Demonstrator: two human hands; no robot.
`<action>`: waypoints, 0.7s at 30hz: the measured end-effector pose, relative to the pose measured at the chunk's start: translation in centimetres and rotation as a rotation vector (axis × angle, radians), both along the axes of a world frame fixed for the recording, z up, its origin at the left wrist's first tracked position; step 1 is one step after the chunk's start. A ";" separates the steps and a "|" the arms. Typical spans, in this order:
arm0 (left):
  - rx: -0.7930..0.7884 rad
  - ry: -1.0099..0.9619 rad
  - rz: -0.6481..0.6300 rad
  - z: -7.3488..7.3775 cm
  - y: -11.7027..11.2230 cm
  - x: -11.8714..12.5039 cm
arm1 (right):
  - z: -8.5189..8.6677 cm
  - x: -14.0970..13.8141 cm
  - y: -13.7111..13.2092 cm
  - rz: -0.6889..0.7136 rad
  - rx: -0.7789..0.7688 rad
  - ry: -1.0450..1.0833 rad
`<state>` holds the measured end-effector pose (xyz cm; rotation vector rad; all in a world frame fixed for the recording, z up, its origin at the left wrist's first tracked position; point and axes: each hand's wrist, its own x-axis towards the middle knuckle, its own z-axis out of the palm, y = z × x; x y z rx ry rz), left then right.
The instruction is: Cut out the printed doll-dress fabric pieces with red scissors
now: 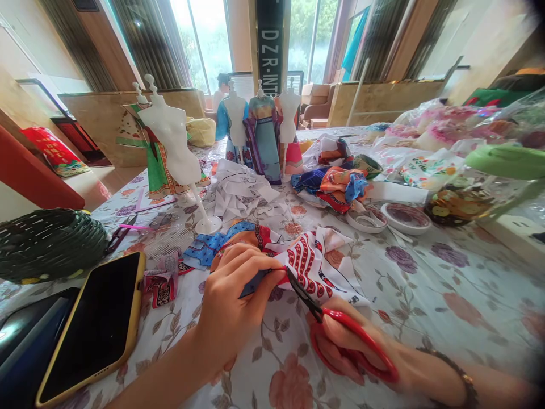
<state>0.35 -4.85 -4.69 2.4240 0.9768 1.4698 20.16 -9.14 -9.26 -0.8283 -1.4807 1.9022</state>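
Note:
My left hand (pixel 230 301) is closed, pinching a patterned piece of cloth (pixel 315 264) with red, white and blue print near the table's front. My right hand (pixel 349 343) grips red-handled scissors (pixel 340 329), fingers through the loops. The dark blades (pixel 302 292) point up-left and meet the cloth's edge right beside my left fingertips. The cloth spreads away from me over the floral tablecloth (pixel 426 295).
A phone in a yellow case (pixel 96 329) and a dark tablet (pixel 25 341) lie at the left. Behind them sits a dark woven basket (pixel 46 241). A bare white mannequin (pixel 174 147), dressed doll mannequins (pixel 264 136), paper patterns (pixel 242 193), fabric scraps (pixel 336 184) and small dishes (pixel 404 218) crowd the far table.

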 end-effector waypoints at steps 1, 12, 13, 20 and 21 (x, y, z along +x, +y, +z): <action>-0.001 -0.002 0.000 0.0 0.0 0.0 | 0.1 0.0 -0.1 -0.005 0.007 0.000; 0.008 -0.002 -0.022 0.1 -0.1 0.0 | 0.3 -0.1 -0.1 -0.015 0.019 -0.021; 0.005 0.000 -0.026 0.1 -0.1 0.0 | 0.3 -0.1 0.0 -0.016 0.013 -0.031; -0.003 -0.005 -0.040 0.4 -0.3 0.0 | 0.6 -0.2 0.0 -0.006 -0.015 -0.059; -0.005 -0.007 -0.039 0.4 -0.3 0.0 | 0.6 -0.3 -0.1 -0.006 -0.032 -0.061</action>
